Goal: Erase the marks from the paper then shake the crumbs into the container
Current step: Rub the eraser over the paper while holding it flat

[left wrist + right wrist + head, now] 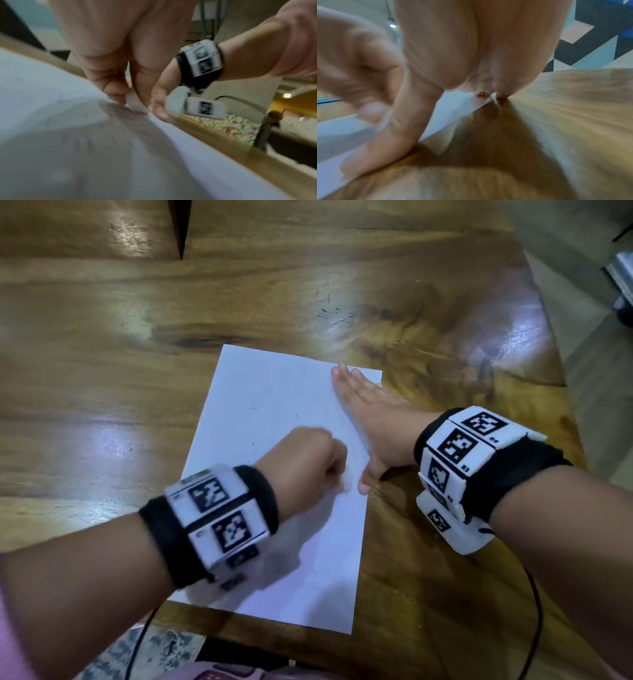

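Observation:
A white sheet of paper [274, 412] lies on the wooden table [102, 337], with a few faint dark specks [296, 416] near its middle. My left hand [308, 460] is curled over the sheet's middle right and pinches a small pale eraser [135, 100], whose tip is down on the paper [42, 88]. It is blurred. My right hand [370, 412] lies flat with straight fingers on the paper's right edge, partly on the wood. Its thumb [393, 135] presses the paper [450, 108] edge. No container shows in the head view.
The table's right edge [548, 344] and front edge [376, 655] are close by. Black cables [534, 611] hang from both wristbands. A dark wedge-shaped gap [181, 227] cuts the tabletop at the back. A colourful speckled surface [223, 125] lies below the table edge.

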{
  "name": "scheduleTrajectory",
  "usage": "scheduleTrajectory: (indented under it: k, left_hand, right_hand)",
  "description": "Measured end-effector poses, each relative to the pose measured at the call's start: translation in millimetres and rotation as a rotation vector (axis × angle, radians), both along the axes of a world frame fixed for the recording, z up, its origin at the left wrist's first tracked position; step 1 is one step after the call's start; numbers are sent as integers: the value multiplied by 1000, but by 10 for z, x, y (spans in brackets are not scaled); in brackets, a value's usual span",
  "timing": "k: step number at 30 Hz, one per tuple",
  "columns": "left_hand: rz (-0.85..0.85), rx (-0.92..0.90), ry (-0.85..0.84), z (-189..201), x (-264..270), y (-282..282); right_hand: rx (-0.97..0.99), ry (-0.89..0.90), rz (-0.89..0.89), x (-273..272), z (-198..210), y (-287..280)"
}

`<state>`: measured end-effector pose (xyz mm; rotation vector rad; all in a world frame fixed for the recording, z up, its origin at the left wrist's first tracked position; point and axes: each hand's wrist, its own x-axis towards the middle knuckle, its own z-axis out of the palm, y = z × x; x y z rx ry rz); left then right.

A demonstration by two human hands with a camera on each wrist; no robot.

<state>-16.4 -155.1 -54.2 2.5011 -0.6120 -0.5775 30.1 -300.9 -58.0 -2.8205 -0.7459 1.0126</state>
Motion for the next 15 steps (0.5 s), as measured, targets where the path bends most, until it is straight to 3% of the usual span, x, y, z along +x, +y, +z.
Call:
scheduleTrajectory:
  k: [4,11,15]
  left_hand:
    - [119,34,-32,50,396,-269]
    - [-115,17,79,21,-458,199]
    - [21,54,-63,35,104,45]
  right_hand:
    - [19,21,-30,-1,6,7]
    - [-42,-10,22,-4,28,14]
    - [-35,2,-3,-18,37,21]
